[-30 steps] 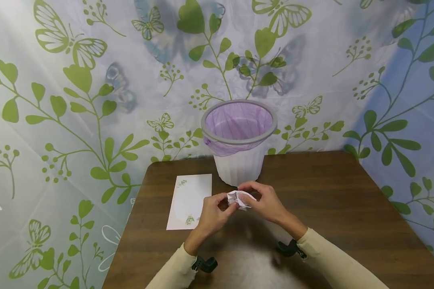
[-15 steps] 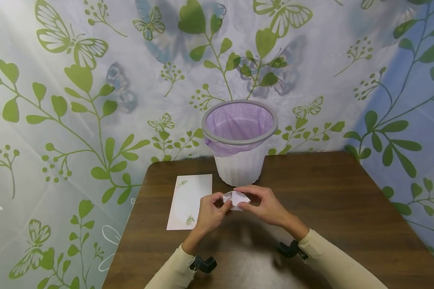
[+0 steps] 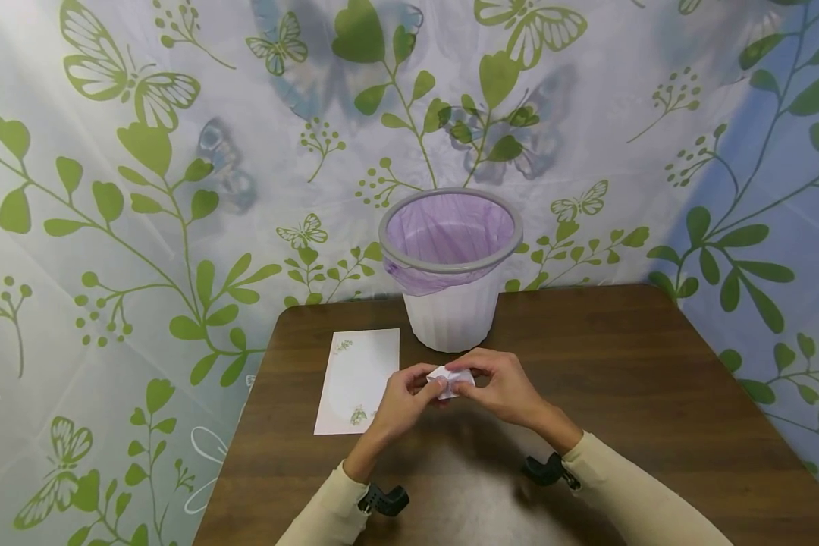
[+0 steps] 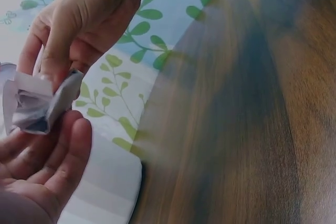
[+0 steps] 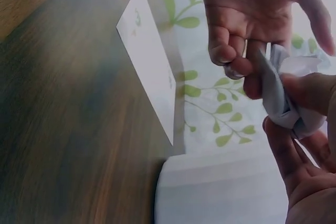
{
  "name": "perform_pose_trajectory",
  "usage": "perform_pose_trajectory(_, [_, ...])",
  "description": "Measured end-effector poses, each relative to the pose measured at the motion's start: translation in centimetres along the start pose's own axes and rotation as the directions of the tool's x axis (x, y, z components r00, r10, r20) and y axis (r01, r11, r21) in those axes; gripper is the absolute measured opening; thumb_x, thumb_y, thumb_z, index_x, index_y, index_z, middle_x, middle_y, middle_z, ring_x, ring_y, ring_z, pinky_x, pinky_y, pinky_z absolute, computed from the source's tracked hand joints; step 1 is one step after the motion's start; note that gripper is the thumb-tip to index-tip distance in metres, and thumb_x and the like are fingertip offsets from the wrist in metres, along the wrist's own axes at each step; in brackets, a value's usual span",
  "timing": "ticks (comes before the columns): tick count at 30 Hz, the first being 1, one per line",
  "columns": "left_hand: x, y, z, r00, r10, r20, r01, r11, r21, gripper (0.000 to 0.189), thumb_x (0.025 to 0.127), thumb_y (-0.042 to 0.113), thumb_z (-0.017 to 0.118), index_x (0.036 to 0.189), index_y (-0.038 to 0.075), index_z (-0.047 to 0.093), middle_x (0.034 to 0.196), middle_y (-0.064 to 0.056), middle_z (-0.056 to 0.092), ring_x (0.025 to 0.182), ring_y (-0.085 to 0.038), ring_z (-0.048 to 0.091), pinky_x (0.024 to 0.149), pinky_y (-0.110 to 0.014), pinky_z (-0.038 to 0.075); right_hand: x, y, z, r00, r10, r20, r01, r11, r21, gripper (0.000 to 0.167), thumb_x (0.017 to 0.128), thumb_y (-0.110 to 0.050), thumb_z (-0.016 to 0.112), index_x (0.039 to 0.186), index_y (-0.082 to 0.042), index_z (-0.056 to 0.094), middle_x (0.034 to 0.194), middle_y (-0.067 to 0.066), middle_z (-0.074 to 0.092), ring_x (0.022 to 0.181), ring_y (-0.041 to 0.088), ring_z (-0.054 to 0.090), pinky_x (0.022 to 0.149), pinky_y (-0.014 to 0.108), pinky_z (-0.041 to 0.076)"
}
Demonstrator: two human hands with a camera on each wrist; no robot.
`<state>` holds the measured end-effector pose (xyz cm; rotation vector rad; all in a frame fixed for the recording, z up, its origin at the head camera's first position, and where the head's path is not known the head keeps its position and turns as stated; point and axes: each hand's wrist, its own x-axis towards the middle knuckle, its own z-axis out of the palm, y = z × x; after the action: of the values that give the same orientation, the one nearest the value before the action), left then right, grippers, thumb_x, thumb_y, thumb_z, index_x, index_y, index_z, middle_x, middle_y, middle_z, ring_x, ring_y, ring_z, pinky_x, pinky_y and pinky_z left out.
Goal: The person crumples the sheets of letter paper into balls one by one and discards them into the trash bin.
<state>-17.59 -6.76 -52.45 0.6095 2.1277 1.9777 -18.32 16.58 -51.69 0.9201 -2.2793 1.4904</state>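
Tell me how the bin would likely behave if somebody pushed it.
The bin could tip if pushed near its top, since it narrows toward the bottom. It seems light for its size: only a purple liner shows inside. Pushed low, it may slide, standing upright on a smooth-looking table.

From where I stood, a small piece of white paper (image 3: 450, 375), creased and folded into a compact, angular packet, was held over the brown wooden table (image 3: 628, 379), near the foot of the white ribbed bin (image 3: 450, 318) with the grey rim. The person's left hand (image 3: 405, 400) pinched the packet at its left end and the right hand (image 3: 503, 388) at its right, both thumbs on the near side. At close range, its folds stood apart around a shadowed hollow, with one greyish flap slanting beside it.
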Motion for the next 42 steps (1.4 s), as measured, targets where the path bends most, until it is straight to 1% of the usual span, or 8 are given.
perform_pose_trajectory(9, [0.2, 0.2, 0.2, 1.0, -0.001, -0.024, 0.0, 0.998, -0.06, 0.036, 0.1, 0.004, 0.077, 0.134, -0.001, 0.069, 0.119, -0.023, 0.076, 0.095, -0.049, 0.079, 0.077, -0.036, 0.069, -0.1, -0.4, 0.6, 0.999, 0.008, -0.051, -0.011, 0.998, -0.064, 0.023, 0.09, -0.004, 0.089, 0.107, -0.018, 0.083, 0.101, -0.004, 0.082, 0.083, 0.012, 0.077, 0.07, 0.033, 0.067])
perform_pose_trajectory(16, [0.3, 0.3, 0.4, 0.987, 0.058, -0.148, -0.062, 0.998, -0.021, 0.022, 0.1, 0.001, 0.076, 0.122, -0.001, 0.077, 0.105, -0.023, 0.08, 0.075, -0.024, 0.079, 0.07, -0.049, 0.069, 0.5, -0.6, 0.3, 0.993, 0.118, -0.03, -0.119, 0.993, -0.009, 0.033, 0.089, -0.019, 0.094, 0.116, -0.012, 0.075, 0.102, -0.002, 0.081, 0.081, 0.013, 0.078, 0.07, 0.031, 0.066])
perform_pose_trajectory(21, [0.4, 0.4, 0.1, 0.977, 0.061, -0.205, -0.063, 0.998, -0.005, 0.012, 0.101, 0.001, 0.074, 0.111, -0.007, 0.077, 0.091, -0.026, 0.078, 0.062, -0.016, 0.075, 0.064, -0.052, 0.067, 0.3, -0.2, 0.3, 0.999, 0.035, 0.019, -0.035, 0.999, 0.032, 0.049, 0.087, -0.013, 0.095, 0.132, -0.01, 0.074, 0.124, 0.007, 0.078, 0.096, 0.019, 0.079, 0.083, 0.041, 0.068])
perform_pose_trajectory(25, [0.5, 0.6, -0.1, 0.978, 0.053, -0.201, -0.053, 0.999, 0.004, 0.009, 0.101, 0.0, 0.075, 0.105, -0.008, 0.076, 0.086, -0.027, 0.078, 0.059, -0.012, 0.074, 0.063, -0.048, 0.068, 0.2, -0.3, 0.5, 1.0, -0.004, 0.001, 0.004, 0.998, 0.063, 0.047, 0.088, -0.008, 0.093, 0.131, -0.006, 0.074, 0.123, 0.01, 0.079, 0.097, 0.02, 0.079, 0.083, 0.041, 0.069])
perform_pose_trajectory(30, [0.5, 0.6, -0.1, 0.988, 0.047, -0.144, -0.049, 0.999, -0.01, 0.014, 0.103, 0.004, 0.074, 0.113, -0.006, 0.075, 0.092, -0.025, 0.078, 0.064, -0.012, 0.074, 0.065, -0.034, 0.068, 0.4, -0.6, 0.5, 0.999, -0.021, -0.042, 0.024, 0.997, 0.071, 0.031, 0.09, -0.004, 0.09, 0.119, -0.009, 0.079, 0.112, 0.008, 0.081, 0.095, 0.022, 0.08, 0.082, 0.035, 0.069])
perform_pose_trajectory(35, [0.1, 0.3, 0.1, 0.996, 0.062, -0.071, -0.06, 0.998, 0.028, 0.029, 0.1, 0.008, 0.078, 0.128, 0.001, 0.073, 0.112, -0.02, 0.077, 0.083, -0.014, 0.078, 0.075, -0.035, 0.069, 0.4, -0.5, 0.3, 0.997, -0.016, -0.077, 0.019, 0.999, 0.038, 0.023, 0.09, -0.001, 0.089, 0.108, -0.012, 0.081, 0.103, 0.004, 0.082, 0.089, 0.02, 0.079, 0.077, 0.029, 0.067])
perform_pose_trajectory(39, [-0.2, -0.1, 0.5, 0.988, 0.143, -0.053, -0.136, 0.984, 0.119, 0.047, 0.093, 0.004, 0.085, 0.137, 0.004, 0.068, 0.127, -0.017, 0.072, 0.103, -0.018, 0.078, 0.086, -0.033, 0.068, 0.3, -0.4, 0.2, 0.996, 0.017, -0.092, -0.015, 1.0, 0.015, 0.017, 0.091, -0.004, 0.089, 0.103, -0.015, 0.082, 0.098, 0.0, 0.081, 0.082, 0.014, 0.076, 0.071, 0.023, 0.064])
perform_pose_trajectory(42, [-0.1, -0.5, 0.7, 0.964, 0.251, -0.083, -0.231, 0.952, 0.199, 0.055, 0.089, 0.0, 0.089, 0.139, 0.005, 0.067, 0.13, -0.016, 0.069, 0.109, -0.022, 0.077, 0.091, -0.034, 0.067, 0.3, -0.5, 0.1, 0.995, 0.033, -0.089, -0.032, 0.999, 0.012, 0.01, 0.092, -0.004, 0.088, 0.097, -0.011, 0.082, 0.094, 0.0, 0.081, 0.077, 0.012, 0.074, 0.068, 0.022, 0.062])
